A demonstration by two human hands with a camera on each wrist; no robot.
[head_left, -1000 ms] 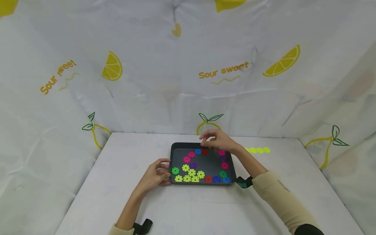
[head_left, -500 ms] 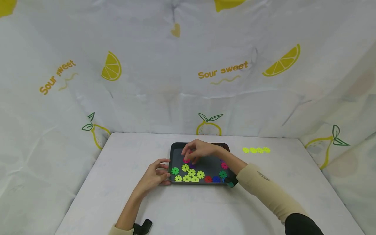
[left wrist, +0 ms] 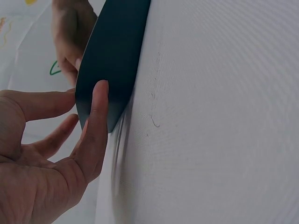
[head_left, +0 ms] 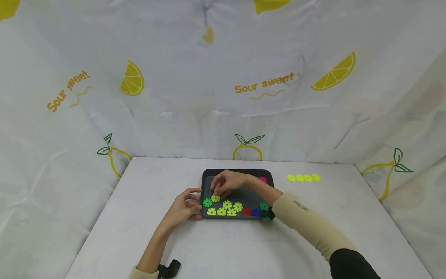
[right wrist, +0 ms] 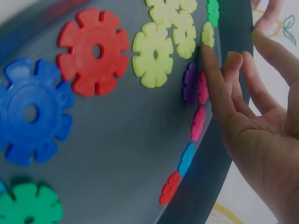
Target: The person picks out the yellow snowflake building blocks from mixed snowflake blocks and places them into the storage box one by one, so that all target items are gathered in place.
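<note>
Works at a white table [head_left: 111, 240], with a dark tray [head_left: 240, 217] set toward its far edge. Steadies the tray by its near left corner, holding on with the left hand [head_left: 184, 207]. Reaches into the tray with the right hand [head_left: 230, 182], with fingers bent and fairly close together, but with no firm pinch to be seen. Has a row of four yellow pieces [head_left: 308, 178] side by side on the table, well apart to the right of the tray. Looks only partly done on that showing, with six more yellow ones [head_left: 238, 207] left in the tray, among a red piece [right wrist: 93, 51], a blue piece [right wrist: 51, 116], a purple piece [right wrist: 190, 85] and others. Touches one of these six, a yellow piece [right wrist: 208, 34], with a fingertip, just beside the green piece [head_left: 207, 202] near the tray's left wall.
</note>
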